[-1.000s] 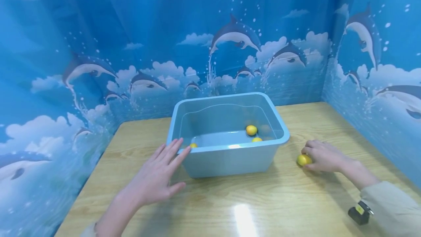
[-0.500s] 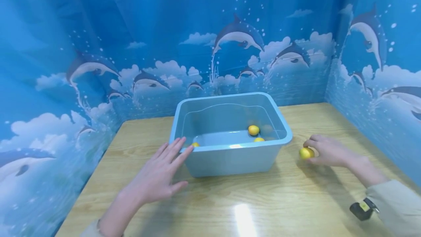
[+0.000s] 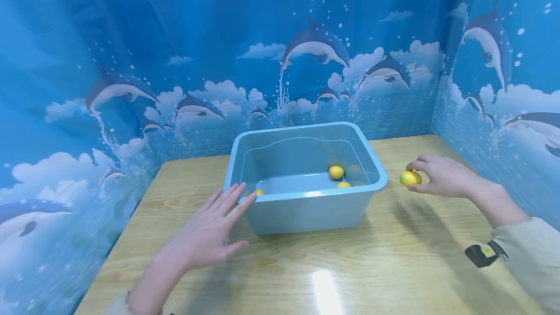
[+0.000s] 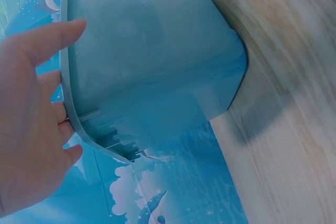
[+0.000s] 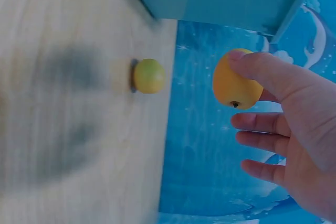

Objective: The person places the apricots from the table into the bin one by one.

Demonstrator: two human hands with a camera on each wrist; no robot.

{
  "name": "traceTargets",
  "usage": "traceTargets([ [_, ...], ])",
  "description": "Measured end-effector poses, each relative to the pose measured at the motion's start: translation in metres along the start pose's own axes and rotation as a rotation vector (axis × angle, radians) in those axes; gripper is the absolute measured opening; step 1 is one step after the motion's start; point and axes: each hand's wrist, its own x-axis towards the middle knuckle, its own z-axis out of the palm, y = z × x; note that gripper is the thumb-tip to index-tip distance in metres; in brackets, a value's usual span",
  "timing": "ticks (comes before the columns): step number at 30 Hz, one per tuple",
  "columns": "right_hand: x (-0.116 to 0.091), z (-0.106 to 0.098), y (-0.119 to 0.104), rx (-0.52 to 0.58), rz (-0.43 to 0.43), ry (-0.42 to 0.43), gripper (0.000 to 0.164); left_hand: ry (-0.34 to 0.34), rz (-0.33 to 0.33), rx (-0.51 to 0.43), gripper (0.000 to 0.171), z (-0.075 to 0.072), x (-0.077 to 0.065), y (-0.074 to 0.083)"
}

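Observation:
My right hand [image 3: 448,176] pinches a small rounded yellow-green fruit [image 3: 410,178], mango-like, between thumb and fingers. It is raised above the table, right of the blue plastic bin [image 3: 306,213]. In the right wrist view this fruit [image 5: 231,85] is yellow-orange with a dark stem nub, and the other fingers extend below it. My left hand [image 3: 205,230] has its fingers spread at the bin's near-left rim; in the left wrist view the fingers [image 4: 50,80] lie along that rim. Inside the bin are yellow fruits [image 3: 336,172], some partly hidden by its front wall.
Another yellow-green fruit [image 5: 149,76] rests on the table, seen in the right wrist view. The wooden table [image 3: 280,276] ends against a blue dolphin-print curtain [image 3: 262,62] at the back and sides.
My right hand has lifted the yellow-green fruit off the table and moved it up and away from me. The left hand stays at the bin's rim.

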Motion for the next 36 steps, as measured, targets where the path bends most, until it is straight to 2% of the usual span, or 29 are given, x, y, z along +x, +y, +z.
traceTargets([
  [6, 0.008, -0.012, 0.0, -0.027, 0.011, 0.008, 0.039, -0.011, -0.012, -0.033, 0.089, -0.002, 0.001, 0.0],
  [17, 0.023, -0.032, -0.004, -0.035, 0.041, -0.011, 0.041, -0.041, 0.023, -0.05, 0.085, -0.004, 0.005, 0.001],
  [29, 0.043, -0.052, -0.008, -0.061, 0.063, -0.008, 0.043, -0.02, 0.039, -0.034, 0.088, -0.004, 0.006, 0.001],
  [36, 0.054, -0.065, -0.014, -0.096, 0.033, -0.003, 0.04, -0.003, 0.057, -0.013, 0.088, -0.004, 0.005, 0.001],
])
